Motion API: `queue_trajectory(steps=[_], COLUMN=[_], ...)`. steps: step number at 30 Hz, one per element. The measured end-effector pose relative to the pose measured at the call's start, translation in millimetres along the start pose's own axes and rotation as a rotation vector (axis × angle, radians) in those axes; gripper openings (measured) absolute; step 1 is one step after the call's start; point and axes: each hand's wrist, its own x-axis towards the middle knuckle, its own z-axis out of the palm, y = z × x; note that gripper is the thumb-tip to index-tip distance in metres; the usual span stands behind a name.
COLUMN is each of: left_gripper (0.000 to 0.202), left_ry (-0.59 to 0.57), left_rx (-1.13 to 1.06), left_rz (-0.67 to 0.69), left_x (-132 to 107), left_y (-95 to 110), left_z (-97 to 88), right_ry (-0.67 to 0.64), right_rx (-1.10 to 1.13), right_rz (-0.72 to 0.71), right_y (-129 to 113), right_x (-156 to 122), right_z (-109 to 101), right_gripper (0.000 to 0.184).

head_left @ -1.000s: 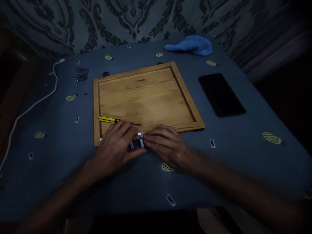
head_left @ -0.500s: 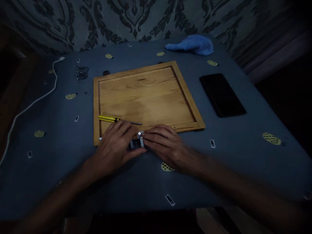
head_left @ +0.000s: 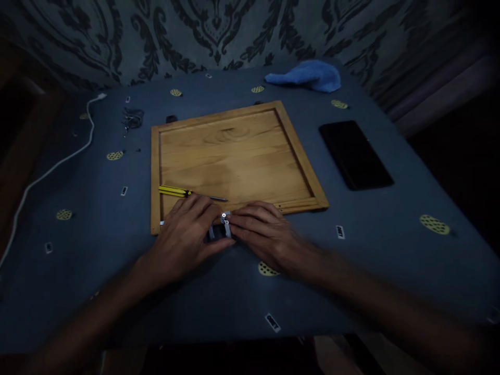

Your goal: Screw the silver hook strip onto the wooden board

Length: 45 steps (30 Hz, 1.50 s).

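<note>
A framed wooden panel (head_left: 234,156) lies on the table in the head view. At its near edge is a small silvery metal fitting (head_left: 227,228), with a bright round spot like a screw head at its top. My left hand (head_left: 187,226) curls around the fitting from the left, thumb stretched along its near side. From the right, my right hand (head_left: 269,229) presses its fingertips against it. Both hands hide part of the fitting, so its exact kind is unclear. A yellow and black screwdriver (head_left: 175,191) rests on the panel just beyond my left hand, its shaft pointing right.
A dark tablet-like slab (head_left: 355,154) lies right of the panel. Behind are a blue cloth (head_left: 308,75) and, at left, a cluster of small metal pieces (head_left: 133,119). A white cable (head_left: 58,167) runs along the left side of the patterned tablecloth (head_left: 203,307).
The whole view has shifted very slightly. Both hands stay on the metal fitting in nearly the same pose, and the screwdriver and panel lie as before.
</note>
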Motion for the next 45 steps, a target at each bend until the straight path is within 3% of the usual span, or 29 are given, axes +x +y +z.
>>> queue_trajectory(steps=[27,31,35,41,45], left_gripper=[0.041,0.040,0.028,0.029,0.029], left_ry=[-0.037,0.044,0.151,-0.058,-0.103], left_rx=[-0.032,-0.090,-0.075,0.022,0.001], left_rz=[-0.027,-0.031,-0.106,-0.241,-0.242], left_x=[0.9,2.2,4.4,5.1,4.6], left_y=[1.7,-4.3,-23.4,-52.8,-58.8], left_z=[-3.8,-16.5,-35.4,-46.2,-45.4], right_ry=[0.016,0.004,0.019,0.049,0.039], right_rx=[-0.014,0.024,0.038,0.045,0.066], right_rz=[0.017,0.056,0.050,0.030,0.039], right_y=[-6.4,-7.7,-7.4,-4.5,-3.0], right_x=[9.5,11.3,11.8,11.7,10.9], right_z=[-3.6,-5.6,-4.8,-2.5,-1.8], right_gripper=[0.024,0.029,0.028,0.024,0.027])
